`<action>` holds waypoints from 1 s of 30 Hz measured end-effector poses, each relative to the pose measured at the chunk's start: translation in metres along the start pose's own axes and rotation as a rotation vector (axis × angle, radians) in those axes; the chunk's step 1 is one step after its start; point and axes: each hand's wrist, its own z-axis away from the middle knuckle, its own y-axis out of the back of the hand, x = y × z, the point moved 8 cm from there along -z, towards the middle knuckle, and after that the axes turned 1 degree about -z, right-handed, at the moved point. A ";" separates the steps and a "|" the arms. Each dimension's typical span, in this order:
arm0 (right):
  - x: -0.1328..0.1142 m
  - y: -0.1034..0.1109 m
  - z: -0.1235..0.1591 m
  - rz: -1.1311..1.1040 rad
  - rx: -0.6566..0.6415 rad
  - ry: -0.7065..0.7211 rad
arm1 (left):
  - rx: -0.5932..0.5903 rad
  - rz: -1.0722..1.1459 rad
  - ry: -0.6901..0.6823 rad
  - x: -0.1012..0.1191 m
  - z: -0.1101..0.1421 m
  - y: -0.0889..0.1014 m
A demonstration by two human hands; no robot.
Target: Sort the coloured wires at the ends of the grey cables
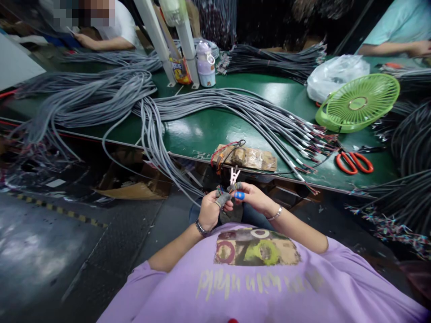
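My left hand [210,210], with a dark bracelet at the wrist, is closed around the end of a grey cable, where thin coloured wires [219,189] fan out past the fingers. My right hand [254,198], wearing a blue wrap on one finger, pinches at the same wires; the exact wires between its fingertips are too small to make out. Grey coverings sit on some fingertips of both hands. Just beyond them, a pale clothespin-like clip [233,175] stands at the edge of a taped wooden block [251,158] with red and black leads.
Long grey cables [202,96] lie across the green table [191,137], stripped ends to the right. Orange-handled scissors [353,161], a green fan [360,103], a plastic bag [336,74] and a bottle [205,65] are on it. Two other people [117,33] sit across the table.
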 end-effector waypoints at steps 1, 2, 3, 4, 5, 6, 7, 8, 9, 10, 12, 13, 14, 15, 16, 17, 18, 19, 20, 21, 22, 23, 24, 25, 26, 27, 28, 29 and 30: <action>-0.001 0.000 0.001 0.017 0.023 0.028 | -0.006 -0.006 -0.003 -0.001 0.000 -0.001; -0.003 0.001 0.001 0.036 0.054 0.057 | -0.019 -0.018 -0.007 -0.001 0.000 -0.002; -0.004 0.001 0.001 0.055 0.078 0.081 | -0.039 -0.036 -0.013 -0.001 0.000 -0.003; -0.005 0.000 0.001 0.072 0.091 0.095 | -0.067 -0.060 -0.018 -0.001 0.000 -0.005; -0.005 -0.001 0.001 0.088 0.094 0.099 | -0.100 -0.092 -0.019 -0.001 0.001 -0.007; -0.004 -0.002 0.000 0.101 0.091 0.094 | -0.132 -0.130 -0.015 -0.002 0.001 -0.009; -0.003 -0.004 -0.001 0.110 0.085 0.082 | -0.157 -0.168 -0.010 -0.003 0.002 -0.010; -0.002 -0.004 -0.002 0.117 0.081 0.069 | -0.172 -0.198 -0.007 -0.004 0.003 -0.010; -0.001 -0.004 -0.003 0.123 0.082 0.059 | -0.175 -0.218 -0.009 -0.005 0.003 -0.010; 0.000 -0.004 -0.004 0.131 0.087 0.052 | -0.168 -0.224 -0.017 -0.005 0.003 -0.009; 0.000 -0.002 -0.006 0.144 0.109 0.050 | -0.133 -0.195 -0.045 -0.004 0.004 -0.005; 0.000 -0.001 -0.006 0.148 0.120 0.052 | -0.113 -0.165 -0.056 -0.003 0.003 -0.004; 0.000 0.000 -0.006 0.147 0.130 0.055 | -0.089 -0.128 -0.063 -0.003 0.003 -0.002; -0.001 0.000 -0.005 0.141 0.134 0.060 | -0.064 -0.089 -0.065 -0.003 0.003 0.000; -0.001 0.000 -0.005 0.131 0.135 0.068 | -0.040 -0.050 -0.061 -0.004 0.002 0.001; -0.002 -0.001 -0.004 0.119 0.134 0.080 | -0.018 -0.013 -0.053 -0.004 0.002 0.002; -0.003 -0.001 -0.003 0.106 0.134 0.094 | 0.001 0.018 -0.044 -0.005 0.002 0.003; -0.004 -0.002 -0.003 0.093 0.136 0.109 | 0.016 0.043 -0.035 -0.006 0.001 0.003; -0.004 -0.003 -0.002 0.082 0.139 0.125 | 0.025 0.060 -0.027 -0.007 0.001 0.003; -0.005 -0.003 -0.002 0.074 0.142 0.139 | 0.024 0.065 -0.022 -0.007 0.001 0.003; -0.006 -0.004 -0.002 0.070 0.142 0.149 | 0.010 0.054 -0.019 -0.007 0.002 0.002; -0.005 -0.005 -0.003 0.069 0.137 0.153 | -0.017 0.028 -0.018 -0.007 0.002 0.000; -0.005 -0.006 -0.004 0.071 0.128 0.151 | -0.053 -0.013 -0.017 -0.006 0.003 -0.003; -0.004 -0.007 -0.004 0.075 0.119 0.144 | -0.090 -0.059 -0.018 -0.006 0.004 -0.005; -0.003 -0.007 -0.005 0.083 0.117 0.135 | -0.118 -0.101 -0.021 -0.005 0.005 -0.007; -0.002 -0.007 -0.005 0.093 0.122 0.127 | -0.133 -0.130 -0.027 -0.004 0.006 -0.007; -0.001 -0.005 -0.005 0.104 0.136 0.121 | -0.132 -0.141 -0.036 -0.003 0.006 -0.006; 0.000 -0.003 -0.004 0.114 0.152 0.118 | -0.118 -0.134 -0.049 -0.002 0.007 -0.005; 0.000 -0.002 -0.004 0.121 0.166 0.117 | -0.096 -0.111 -0.061 -0.002 0.007 -0.003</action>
